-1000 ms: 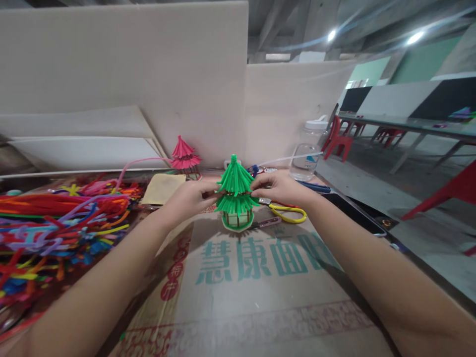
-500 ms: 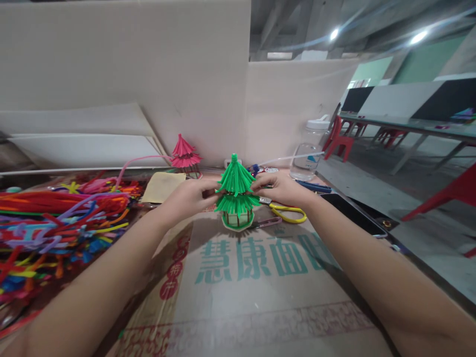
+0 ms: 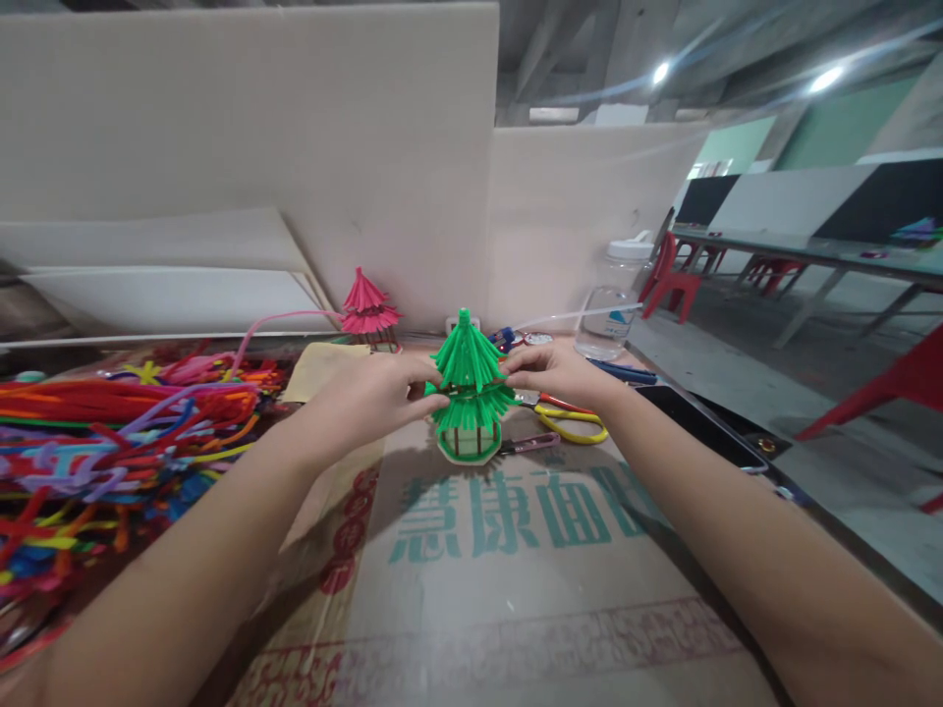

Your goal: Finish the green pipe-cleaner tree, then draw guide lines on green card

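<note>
Green pagoda (image 3: 467, 358), one, between two hands (image 3: 543, 373)

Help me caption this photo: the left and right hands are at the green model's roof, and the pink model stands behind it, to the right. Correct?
Only the side is wrong: the head view shows the pink model behind, to the left. The left hand and right hand are at the green model.

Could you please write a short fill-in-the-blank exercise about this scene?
The left hand and right hand flank the nearer model pavilion, whose roofs are ____.
It has ____ roof tiers.
The clear bottle has a ____ lid.
The fuzzy stems lie on the picture's ____ side.

green; two; white; left
</note>
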Motion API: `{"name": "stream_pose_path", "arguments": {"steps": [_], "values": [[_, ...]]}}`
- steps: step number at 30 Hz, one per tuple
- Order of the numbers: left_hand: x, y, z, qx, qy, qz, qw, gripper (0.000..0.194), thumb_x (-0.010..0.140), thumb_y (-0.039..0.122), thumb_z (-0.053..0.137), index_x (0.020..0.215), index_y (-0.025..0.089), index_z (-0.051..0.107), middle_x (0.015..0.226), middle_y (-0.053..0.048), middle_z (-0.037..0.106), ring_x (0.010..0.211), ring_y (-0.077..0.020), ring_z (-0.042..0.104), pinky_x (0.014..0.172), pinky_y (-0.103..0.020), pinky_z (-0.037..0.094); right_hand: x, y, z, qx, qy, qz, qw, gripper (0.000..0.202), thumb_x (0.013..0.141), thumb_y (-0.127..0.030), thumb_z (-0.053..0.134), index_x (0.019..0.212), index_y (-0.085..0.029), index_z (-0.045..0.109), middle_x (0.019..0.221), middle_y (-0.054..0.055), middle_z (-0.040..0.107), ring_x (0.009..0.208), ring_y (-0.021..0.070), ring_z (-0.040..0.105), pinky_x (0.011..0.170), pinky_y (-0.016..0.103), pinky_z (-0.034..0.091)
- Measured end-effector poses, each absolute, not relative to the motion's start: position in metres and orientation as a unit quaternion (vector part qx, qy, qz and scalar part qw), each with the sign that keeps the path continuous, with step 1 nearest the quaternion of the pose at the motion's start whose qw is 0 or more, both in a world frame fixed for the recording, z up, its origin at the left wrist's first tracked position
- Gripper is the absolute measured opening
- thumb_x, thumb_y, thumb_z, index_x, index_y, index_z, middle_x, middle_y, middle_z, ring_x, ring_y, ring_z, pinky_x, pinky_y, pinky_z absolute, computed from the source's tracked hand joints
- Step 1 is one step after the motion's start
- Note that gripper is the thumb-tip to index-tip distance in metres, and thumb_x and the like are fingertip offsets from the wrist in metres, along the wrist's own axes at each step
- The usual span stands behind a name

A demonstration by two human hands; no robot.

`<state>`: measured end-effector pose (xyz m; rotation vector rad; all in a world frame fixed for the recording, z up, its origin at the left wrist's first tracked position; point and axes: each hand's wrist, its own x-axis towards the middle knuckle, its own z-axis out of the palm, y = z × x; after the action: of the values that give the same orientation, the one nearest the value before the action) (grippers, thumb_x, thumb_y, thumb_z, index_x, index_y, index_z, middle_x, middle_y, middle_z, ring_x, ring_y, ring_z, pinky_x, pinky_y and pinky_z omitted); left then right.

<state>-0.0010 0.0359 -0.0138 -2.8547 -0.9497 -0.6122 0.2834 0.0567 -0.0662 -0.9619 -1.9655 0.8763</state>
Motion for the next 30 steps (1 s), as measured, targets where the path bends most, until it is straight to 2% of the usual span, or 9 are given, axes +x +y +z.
{"name": "stream_pose_path", "arguments": {"steps": [4, 9, 11, 15, 20, 24, 27, 30], "values": [[-0.002, 0.04, -0.017, -0.932, -0.312, -0.186, -0.009, 0.017, 0.092, 0.033, 0.065, 0.101, 0.025, 0.078, 0.07, 0.003, 0.07, 0.06, -0.013, 0.058, 0.06, -0.023, 0.035, 0.288, 0.056, -0.067, -0.378, -0.767, 0.363, 0.369, 0.034, 0.077, -0.046, 0.073, 0.093, -0.017, 0.08, 0.104, 0.009, 0.078, 0.097, 0.0221, 0.071, 0.091, 0.039, 0.054], [-0.002, 0.045, -0.02, -0.923, -0.306, -0.214, -0.094, 0.019, 0.091, 0.033, 0.062, 0.083, 0.02, 0.073, 0.072, 0.002, 0.071, 0.061, -0.0126, 0.059, 0.06, -0.023, 0.038, 0.291, 0.051, -0.057, -0.388, -0.785, 0.352, 0.331, 0.023, 0.076, -0.037, 0.075, 0.089, -0.018, 0.081, 0.093, 0.006, 0.079, 0.092, 0.0215, 0.071, 0.089, 0.037, 0.054], [0.0, 0.046, -0.022, -0.92, -0.303, -0.221, -0.114, 0.023, 0.093, 0.035, 0.059, 0.082, 0.02, 0.072, 0.072, 0.002, 0.071, 0.062, -0.013, 0.06, 0.061, -0.023, 0.04, 0.292, 0.048, -0.05, -0.402, -0.796, 0.325, 0.313, 0.019, 0.077, -0.033, 0.074, 0.088, -0.019, 0.082, 0.091, 0.005, 0.079, 0.091, 0.0213, 0.072, 0.088, 0.035, 0.054], [0.004, 0.046, -0.025, -0.908, -0.322, -0.237, -0.124, 0.023, 0.093, 0.035, 0.057, 0.083, 0.02, 0.072, 0.073, 0.001, 0.072, 0.064, -0.014, 0.061, 0.06, -0.024, 0.039, 0.297, 0.038, -0.034, -0.44, -0.821, 0.251, 0.264, 0.021, 0.082, -0.034, 0.07, 0.095, -0.022, 0.083, 0.098, 0.004, 0.08, 0.092, 0.0219, 0.072, 0.086, 0.033, 0.053], [0.008, 0.043, -0.027, -0.896, -0.359, -0.244, -0.094, 0.021, 0.09, 0.03, 0.061, 0.074, 0.019, 0.069, 0.064, 0.003, 0.067, 0.059, -0.0128, 0.057, 0.058, -0.024, 0.035, 0.303, 0.026, -0.017, -0.44, -0.85, 0.21, 0.197, 0.022, 0.086, -0.036, 0.068, 0.097, -0.023, 0.082, 0.097, 0.004, 0.08, 0.088, 0.0226, 0.072, 0.076, 0.032, 0.052], [0.011, 0.04, -0.027, -0.894, -0.372, -0.236, -0.083, 0.016, 0.088, 0.026, 0.061, 0.078, 0.019, 0.071, 0.069, 0.001, 0.069, 0.06, -0.0132, 0.058, 0.056, -0.024, 0.034, 0.299, 0.013, -0.008, -0.442, -0.874, 0.116, 0.168, 0.019, 0.09, -0.031, 0.066, 0.096, -0.025, 0.083, 0.096, 0.003, 0.081, 0.082, 0.021, 0.072, 0.067, 0.03, 0.048], [0.011, 0.04, -0.026, -0.9, -0.357, -0.233, -0.085, 0.015, 0.088, 0.024, 0.061, 0.075, 0.018, 0.068, 0.07, 0.001, 0.069, 0.06, -0.0128, 0.057, 0.056, -0.024, 0.034, 0.285, 0.002, -0.005, -0.439, -0.885, 0.03, 0.154, 0.021, 0.093, -0.028, 0.064, 0.103, -0.03, 0.082, 0.091, 0.001, 0.081, 0.075, 0.0189, 0.07, 0.061, 0.029, 0.042], [0.008, 0.041, -0.026, -0.91, -0.328, -0.236, -0.093, 0.015, 0.088, 0.024, 0.062, 0.074, 0.018, 0.065, 0.072, 0.001, 0.068, 0.062, -0.0126, 0.057, 0.058, -0.023, 0.036, 0.269, -0.007, -0.006, -0.425, -0.895, -0.06, 0.12, 0.023, 0.094, -0.03, 0.065, 0.109, -0.033, 0.082, 0.09, 0.002, 0.081, 0.076, 0.0216, 0.07, 0.061, 0.032, 0.037]]}}
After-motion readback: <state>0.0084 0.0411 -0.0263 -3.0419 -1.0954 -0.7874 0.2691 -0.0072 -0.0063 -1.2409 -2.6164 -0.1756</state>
